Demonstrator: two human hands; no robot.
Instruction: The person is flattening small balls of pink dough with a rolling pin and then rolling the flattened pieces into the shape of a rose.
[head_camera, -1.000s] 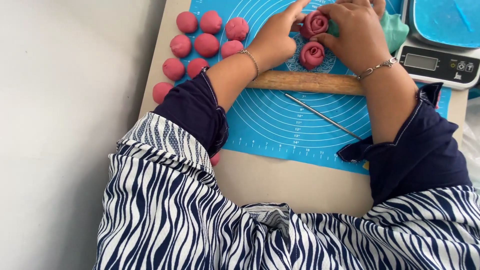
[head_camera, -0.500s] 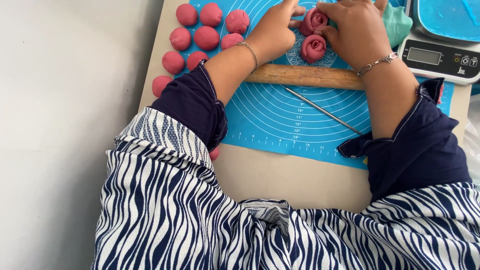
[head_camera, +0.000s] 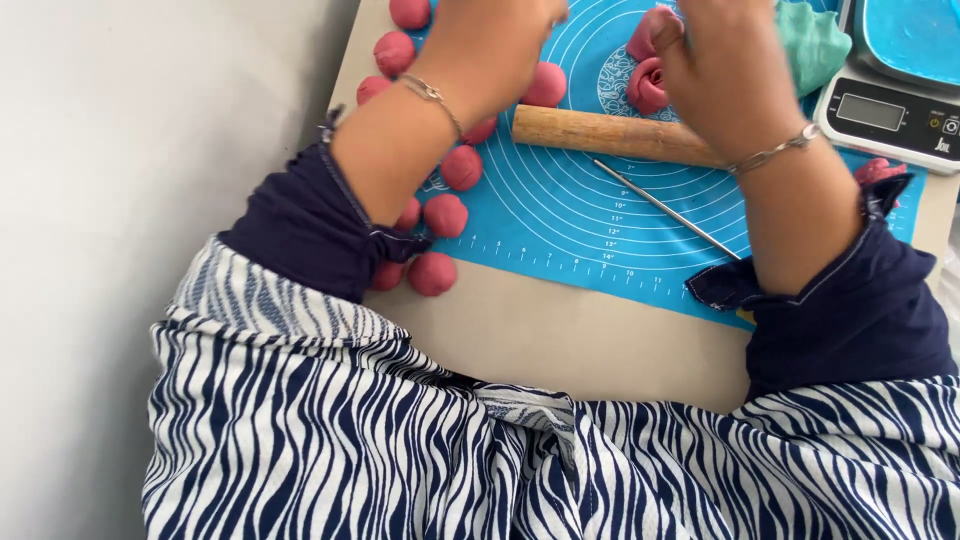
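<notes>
Pink dough rose (head_camera: 646, 84) sits upper centre of the frame on the blue mat (head_camera: 560, 215), and a second pink piece (head_camera: 650, 25) is just above it, touching the right hand (head_camera: 725, 70). That hand is curled over the piece, but blur and the frame edge hide the fingers, so I cannot tell if it grips. Left hand (head_camera: 490, 50) is at top centre over the pink balls (head_camera: 445, 215); fingertips are cut off, so its grip is unclear too. Compared with a second ago both hands look larger and more blurred, the left hand no longer reaches to the roses, and the view has dropped closer; the shaping looks paused or between pieces. Wooden rolling pin (head_camera: 610, 133) lies just below the rose, with a thin metal rod (head_camera: 665, 208) slanting below it. Green dough lump (head_camera: 812, 45) is upper right, beside a white kitchen scale (head_camera: 880, 115) with a grey display and a blue tray (head_camera: 915, 35) on top. No packages visible.
</notes>
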